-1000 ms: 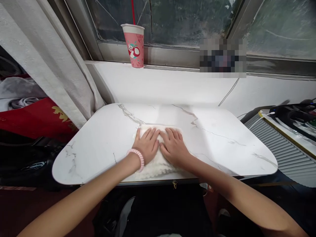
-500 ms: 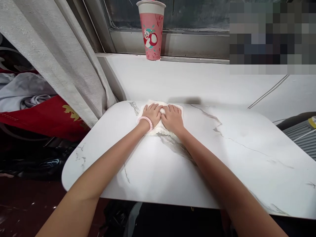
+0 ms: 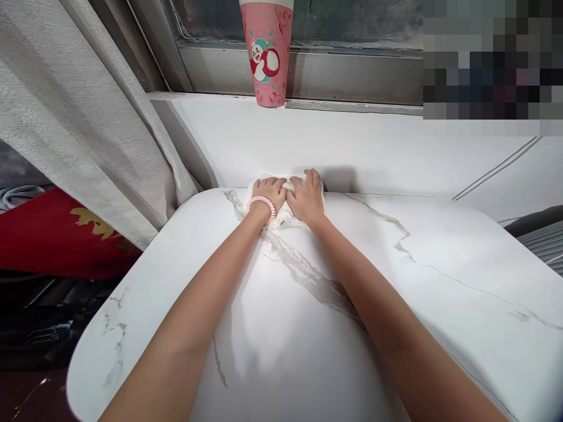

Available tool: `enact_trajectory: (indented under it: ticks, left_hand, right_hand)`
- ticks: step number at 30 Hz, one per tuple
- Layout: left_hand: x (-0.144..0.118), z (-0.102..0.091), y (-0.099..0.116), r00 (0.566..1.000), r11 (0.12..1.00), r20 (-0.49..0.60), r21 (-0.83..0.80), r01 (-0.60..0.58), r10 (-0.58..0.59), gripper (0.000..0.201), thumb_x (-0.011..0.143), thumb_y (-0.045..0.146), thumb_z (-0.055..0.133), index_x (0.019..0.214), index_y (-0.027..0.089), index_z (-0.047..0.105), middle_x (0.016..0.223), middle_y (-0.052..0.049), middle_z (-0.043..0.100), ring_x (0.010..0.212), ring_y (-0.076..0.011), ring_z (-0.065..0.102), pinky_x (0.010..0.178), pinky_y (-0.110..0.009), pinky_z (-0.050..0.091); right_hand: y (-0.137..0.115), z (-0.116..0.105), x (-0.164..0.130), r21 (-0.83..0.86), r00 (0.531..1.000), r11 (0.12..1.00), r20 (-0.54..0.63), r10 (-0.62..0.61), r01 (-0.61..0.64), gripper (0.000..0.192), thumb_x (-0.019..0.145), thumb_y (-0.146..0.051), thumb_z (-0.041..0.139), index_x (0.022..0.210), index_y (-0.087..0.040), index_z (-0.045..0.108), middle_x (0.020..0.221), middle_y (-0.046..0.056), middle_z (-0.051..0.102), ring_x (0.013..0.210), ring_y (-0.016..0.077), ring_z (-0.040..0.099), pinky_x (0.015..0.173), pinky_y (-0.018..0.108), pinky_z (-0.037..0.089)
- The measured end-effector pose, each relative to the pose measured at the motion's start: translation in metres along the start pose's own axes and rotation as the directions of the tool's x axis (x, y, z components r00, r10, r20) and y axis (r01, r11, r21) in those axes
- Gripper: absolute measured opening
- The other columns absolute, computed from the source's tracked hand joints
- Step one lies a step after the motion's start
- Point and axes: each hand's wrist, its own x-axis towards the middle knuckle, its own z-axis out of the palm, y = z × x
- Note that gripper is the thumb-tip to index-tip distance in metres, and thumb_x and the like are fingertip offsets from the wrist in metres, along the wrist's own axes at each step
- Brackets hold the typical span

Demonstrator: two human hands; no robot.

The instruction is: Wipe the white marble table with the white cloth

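White fluffy cloth (image 3: 281, 218) is pinned flat under both palms at the far edge of the marble table (image 3: 422, 305), left hand (image 3: 269, 195) with its pink coil wristband (image 3: 261, 203) touching the right hand (image 3: 306, 199), fingers spread and pressing, not gripping; pink cup (image 3: 266, 51) sits up on the sill, grey curtain (image 3: 83, 129) off left.

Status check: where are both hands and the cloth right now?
Left hand and right hand flat, side by side on white cloth. Cloth at table's far edge. Pink cup on sill beyond, apart.
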Motion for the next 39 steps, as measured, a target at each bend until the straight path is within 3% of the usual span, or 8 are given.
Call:
enact_trajectory:
  ticks: [4,7,13,19,24,28,35,39]
  left_hand:
    - [0.006,0.001,0.000,0.999,1.000,-0.027,0.008,0.029,-0.029,0.046,0.095,0.024,0.031,0.133,0.024,0.057,0.135,-0.008,0.058,0.128,-0.0237,0.050,0.111,-0.040,0.032]
    - [0.008,0.002,0.000,0.999,0.999,-0.035,0.025,0.028,-0.027,0.045,0.095,0.024,0.031,0.132,0.024,0.058,0.134,-0.008,0.059,0.125,-0.0243,0.051,0.110,-0.040,0.033]
    - [-0.001,0.002,0.004,0.999,0.998,-0.001,0.049,0.037,-0.037,0.049,0.095,0.023,0.028,0.138,0.021,0.053,0.139,-0.009,0.056,0.130,-0.0244,0.048,0.114,-0.043,0.028]
    - [-0.033,-0.002,0.012,0.998,0.996,-0.011,0.060,0.062,-0.062,0.053,0.096,0.024,0.025,0.145,0.020,0.044,0.152,-0.009,0.044,0.142,-0.0247,0.036,0.119,-0.048,0.022]
    - [-0.077,-0.013,0.020,0.998,0.995,0.039,0.089,0.050,-0.054,0.054,0.098,0.029,0.023,0.148,0.019,0.040,0.156,-0.008,0.038,0.145,-0.0238,0.031,0.121,-0.047,0.019]
    - [-0.130,-0.027,0.027,0.997,0.993,0.058,0.116,0.036,-0.043,0.054,0.099,0.030,0.024,0.150,0.017,0.038,0.157,-0.009,0.036,0.146,-0.0248,0.029,0.121,-0.047,0.019]
    - [-0.237,-0.050,0.018,0.997,0.988,0.075,0.151,0.012,-0.023,0.054,0.098,0.028,0.029,0.149,0.015,0.039,0.157,-0.011,0.033,0.147,-0.0265,0.028,0.121,-0.049,0.021]
    - [-0.272,-0.062,0.010,0.997,0.977,0.048,0.209,0.043,-0.054,0.053,0.096,0.027,0.031,0.147,0.016,0.044,0.154,-0.012,0.039,0.144,-0.0294,0.034,0.118,-0.054,0.025]
  right_hand:
    - [0.000,0.002,0.008,-0.042,1.000,0.999,0.012,0.007,-0.006,0.027,0.090,-0.022,0.046,0.110,-0.013,0.062,0.120,0.018,0.056,0.117,0.0327,0.045,0.098,0.045,0.035]
    - [0.001,0.004,0.012,-0.072,0.998,0.997,0.062,-0.003,0.007,0.026,0.091,-0.020,0.043,0.107,-0.014,0.062,0.113,0.015,0.061,0.110,0.0303,0.049,0.096,0.043,0.035]
    - [0.003,0.003,0.005,-0.109,0.994,0.992,0.097,-0.051,0.061,0.030,0.094,-0.019,0.037,0.109,-0.014,0.062,0.115,0.015,0.064,0.110,0.0291,0.051,0.096,0.041,0.035]
    - [-0.001,-0.012,-0.022,-0.062,0.988,0.991,0.109,-0.112,0.119,0.035,0.094,-0.018,0.037,0.119,-0.012,0.060,0.127,0.015,0.060,0.120,0.0272,0.049,0.102,0.039,0.034]
    - [-0.012,-0.029,-0.061,-0.050,0.985,0.989,0.106,-0.135,0.141,0.046,0.096,-0.021,0.036,0.137,-0.006,0.050,0.147,0.018,0.048,0.137,0.0284,0.039,0.113,0.044,0.025]
    - [-0.028,-0.050,-0.106,-0.064,0.970,0.975,0.141,-0.200,0.210,0.052,0.098,-0.022,0.031,0.146,-0.005,0.040,0.156,0.018,0.035,0.147,0.0297,0.025,0.119,0.051,0.014]
    - [-0.073,-0.088,-0.189,-0.005,0.931,0.966,0.266,-0.250,0.260,0.054,0.100,-0.029,0.031,0.150,-0.011,0.039,0.157,0.018,0.031,0.147,0.0358,0.023,0.118,0.058,0.015]
    - [-0.094,-0.093,-0.208,0.076,0.912,0.955,0.284,-0.295,0.286,0.054,0.099,-0.031,0.035,0.151,-0.015,0.037,0.158,0.019,0.028,0.148,0.0376,0.020,0.116,0.063,0.017]
